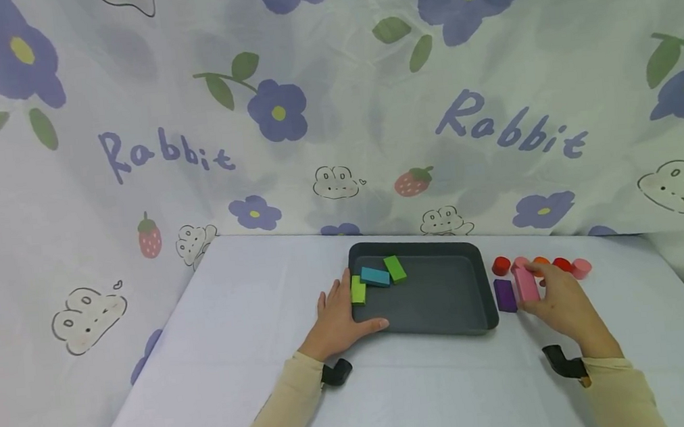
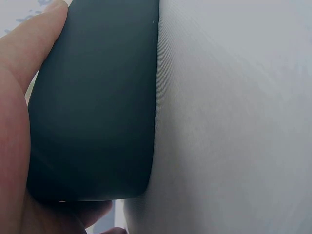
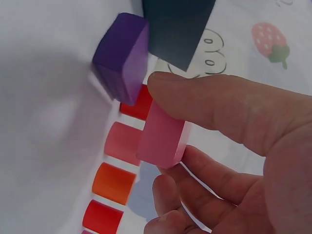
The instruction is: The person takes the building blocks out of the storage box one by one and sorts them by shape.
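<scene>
In the head view, my left hand (image 1: 336,319) rests against the near left corner of a dark grey tray (image 1: 432,331), its fingers along the left side and its thumb over the front rim. The left wrist view shows the tray's outer wall (image 2: 97,102) close up beside that thumb. To the tray's right, my right hand (image 1: 560,303) pinches a pink rectangular block (image 1: 527,285) between thumb and fingers. In the right wrist view the pink block (image 3: 163,134) is tilted, near a purple block (image 3: 122,58) that stands on the table.
Two green blocks (image 1: 394,269) and a blue block (image 1: 375,277) lie in the tray's left part. Behind my right hand runs a row of short cylinders: red (image 1: 501,266), pink (image 1: 581,268) and orange (image 3: 114,183) among them. A patterned curtain (image 1: 335,139) hangs behind the white table (image 1: 431,395).
</scene>
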A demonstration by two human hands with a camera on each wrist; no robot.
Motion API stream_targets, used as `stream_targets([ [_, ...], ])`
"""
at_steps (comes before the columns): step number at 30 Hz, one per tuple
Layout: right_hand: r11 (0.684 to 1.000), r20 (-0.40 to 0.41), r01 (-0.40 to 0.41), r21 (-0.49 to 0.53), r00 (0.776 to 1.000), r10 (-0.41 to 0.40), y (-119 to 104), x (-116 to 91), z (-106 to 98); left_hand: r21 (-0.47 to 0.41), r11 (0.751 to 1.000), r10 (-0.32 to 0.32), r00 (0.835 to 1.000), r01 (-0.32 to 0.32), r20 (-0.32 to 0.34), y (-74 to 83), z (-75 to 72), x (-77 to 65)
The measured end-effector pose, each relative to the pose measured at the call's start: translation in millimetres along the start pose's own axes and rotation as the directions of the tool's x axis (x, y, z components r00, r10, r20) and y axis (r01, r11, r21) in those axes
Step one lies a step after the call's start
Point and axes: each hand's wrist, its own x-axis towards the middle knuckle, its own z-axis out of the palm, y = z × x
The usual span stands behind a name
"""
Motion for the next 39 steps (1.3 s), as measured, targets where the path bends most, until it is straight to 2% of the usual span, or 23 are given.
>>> stream_targets([
  [5, 0.999, 0.016, -0.03, -0.015, 0.999, 0.03, 5, 1, 6, 0.0, 1.0, 0.004, 1.0, -0.004, -0.005, -1.1, 0.7, -0.4],
  [19, 0.997, 0.035, -0.041, -0.06, 0.998, 0.044, 11, 4, 12, -0.002, 1.0, 0.008, 1.0, -0.008, -0.003, -2.7, 0.9, 1.6],
  [39, 0.993, 0.139, -0.094, -0.067, 0.985, 0.102, 18, 6, 14, -0.001, 1.0, 0.011, 1.0, -0.011, -0.005, -3.6, 0.9, 1.6],
])
